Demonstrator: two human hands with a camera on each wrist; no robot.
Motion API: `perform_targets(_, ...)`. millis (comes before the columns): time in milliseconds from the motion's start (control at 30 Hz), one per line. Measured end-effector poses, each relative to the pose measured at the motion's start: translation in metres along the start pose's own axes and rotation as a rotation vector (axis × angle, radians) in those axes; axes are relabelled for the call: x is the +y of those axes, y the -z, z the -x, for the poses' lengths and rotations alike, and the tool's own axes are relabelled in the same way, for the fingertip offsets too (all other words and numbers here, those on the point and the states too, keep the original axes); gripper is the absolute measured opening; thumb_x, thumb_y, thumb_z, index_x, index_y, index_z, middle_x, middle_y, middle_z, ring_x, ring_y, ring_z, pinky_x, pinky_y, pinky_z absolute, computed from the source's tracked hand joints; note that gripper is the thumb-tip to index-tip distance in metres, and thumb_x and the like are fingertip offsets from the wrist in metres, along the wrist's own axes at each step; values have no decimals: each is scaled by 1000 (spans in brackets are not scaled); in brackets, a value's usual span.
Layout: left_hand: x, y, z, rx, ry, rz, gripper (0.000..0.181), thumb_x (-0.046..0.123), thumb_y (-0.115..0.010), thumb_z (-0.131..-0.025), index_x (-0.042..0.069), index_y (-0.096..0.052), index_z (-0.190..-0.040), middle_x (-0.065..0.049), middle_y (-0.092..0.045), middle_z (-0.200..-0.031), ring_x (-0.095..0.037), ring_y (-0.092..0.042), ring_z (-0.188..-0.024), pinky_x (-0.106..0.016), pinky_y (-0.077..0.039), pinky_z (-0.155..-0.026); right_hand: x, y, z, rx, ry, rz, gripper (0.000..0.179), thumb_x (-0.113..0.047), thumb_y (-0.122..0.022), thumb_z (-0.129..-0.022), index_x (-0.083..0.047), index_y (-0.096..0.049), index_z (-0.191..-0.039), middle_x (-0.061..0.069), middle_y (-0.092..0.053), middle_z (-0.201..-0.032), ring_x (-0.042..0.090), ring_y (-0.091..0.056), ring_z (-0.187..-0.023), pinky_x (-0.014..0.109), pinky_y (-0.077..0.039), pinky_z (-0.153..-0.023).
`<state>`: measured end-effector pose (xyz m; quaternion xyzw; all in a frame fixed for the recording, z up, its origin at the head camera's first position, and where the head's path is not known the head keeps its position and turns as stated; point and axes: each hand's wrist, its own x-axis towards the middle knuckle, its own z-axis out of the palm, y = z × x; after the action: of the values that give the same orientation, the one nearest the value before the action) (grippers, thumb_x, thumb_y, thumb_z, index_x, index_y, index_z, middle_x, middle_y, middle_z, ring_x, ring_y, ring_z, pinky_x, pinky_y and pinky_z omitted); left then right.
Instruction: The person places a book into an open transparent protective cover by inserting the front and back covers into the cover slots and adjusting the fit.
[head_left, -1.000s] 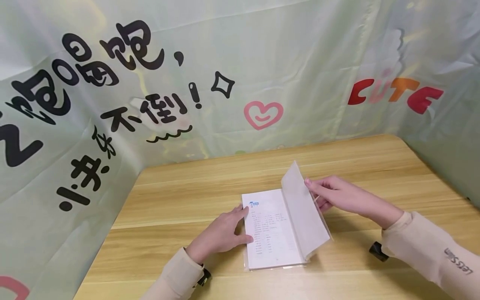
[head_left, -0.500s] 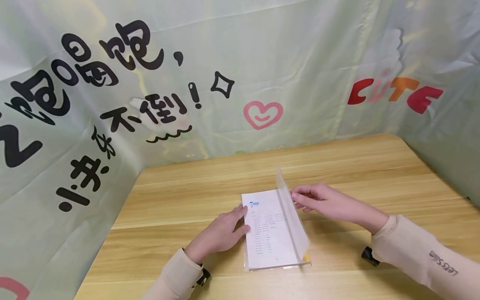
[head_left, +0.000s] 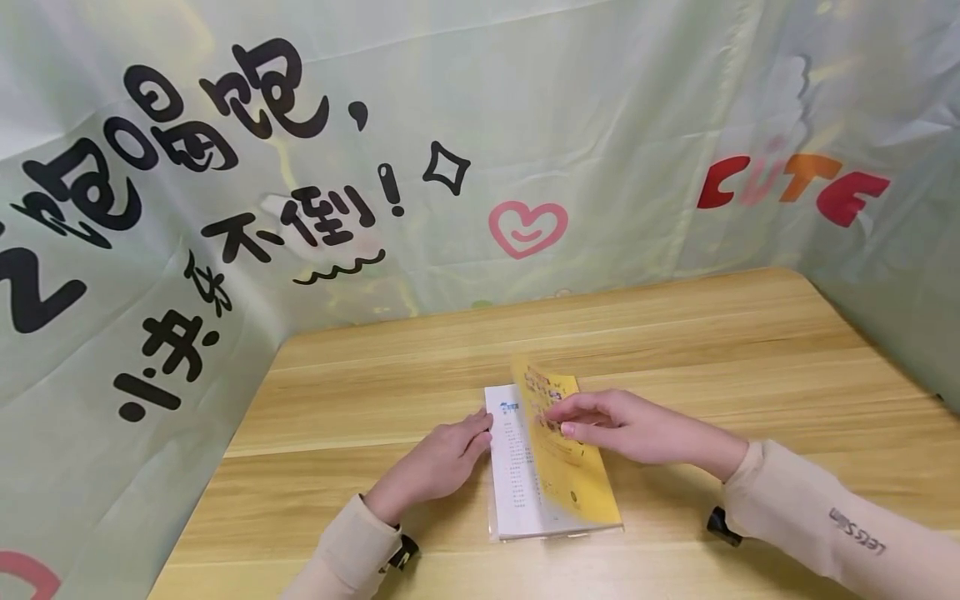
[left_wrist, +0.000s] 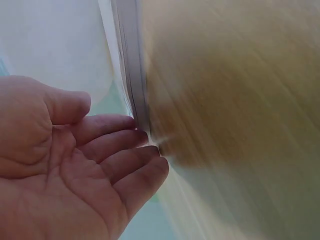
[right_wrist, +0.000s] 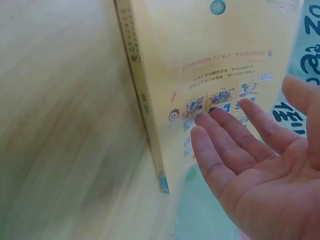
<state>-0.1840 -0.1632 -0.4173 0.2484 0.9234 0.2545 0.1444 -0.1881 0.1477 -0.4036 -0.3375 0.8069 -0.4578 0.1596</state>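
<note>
A book (head_left: 509,467) lies on the table with its yellow cover (head_left: 573,475) partly raised and leaning over a white printed page. My right hand (head_left: 637,425) touches the outside of that cover with extended fingers. In the right wrist view, small coloured pictures show on the yellow cover (right_wrist: 200,30), and the spine (right_wrist: 142,100) runs along the table beside my right hand (right_wrist: 255,160). At the book's left edge rests my left hand (head_left: 442,458). The left wrist view has the fingertips of my left hand (left_wrist: 85,160) against the page edges (left_wrist: 131,60), fingers fairly straight.
The wooden table (head_left: 360,383) spreads around the book on all sides. A pale green fabric backdrop (head_left: 615,125) with black lettering, a pink heart and the word CUTE rises behind the table and at both sides.
The cover has swung from leaning right, past upright, to leaning left over the page, so its yellow outside now shows. My right hand has moved left with it; the left hand has stayed at the edge.
</note>
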Motion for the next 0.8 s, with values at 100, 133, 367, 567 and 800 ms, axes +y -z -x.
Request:
perform_targets(100, 1, 1, -1, 2, 30, 30, 54, 32, -35, -119, -3, -46, -159, -21, -43, -167, -38, -42, -158, -54, -36, -129, 0, -5, -2, -21, -19, -13, 39, -27, -60, -112, -4, -66, -142, 13, -71, -143, 33, -67, -131, 27, -58, -104)
perform_targets(133, 1, 1, -1, 4, 41, 41, 57, 35, -33, -119, -3, -46, -160, -20, -43, -167, -37, -42, -158, -54, -36, -129, 1, -6, -2, -29, -27, -20, 39, -28, -60, -111, -4, -66, -142, 14, -70, -143, 35, -67, -132, 29, -58, -105)
perform_targets(367, 3, 1, -3, 6, 81, 90, 72, 53, -26, -117, 0, -44, -161, -17, -43, -168, -34, -41, -159, -52, -37, -129, 2, -15, -3, -75, -60, 1, 43, -32, -61, -111, -6, -66, -144, 14, -69, -147, 39, -62, -140, 56, -53, -114)
perform_targets(567, 2, 1, -4, -3, 86, 83, 60, 45, -47, -114, 8, -48, -161, -15, -45, -168, -32, -50, -153, -54, -45, -124, -3, -20, -4, -110, -46, 125, 47, -39, -62, -109, -7, -67, -144, 10, -67, -149, 37, -60, -142, 61, -48, -117)
perform_targets(800, 2, -1, -6, 30, 107, 22, 62, 37, -66, -108, 3, -52, -157, -21, -50, -164, -38, -47, -154, -57, -42, -125, -6, -24, -2, -153, -63, 183, 47, -42, -64, -107, -10, -70, -141, 12, -59, -159, 41, -50, -151, 67, -38, -123)
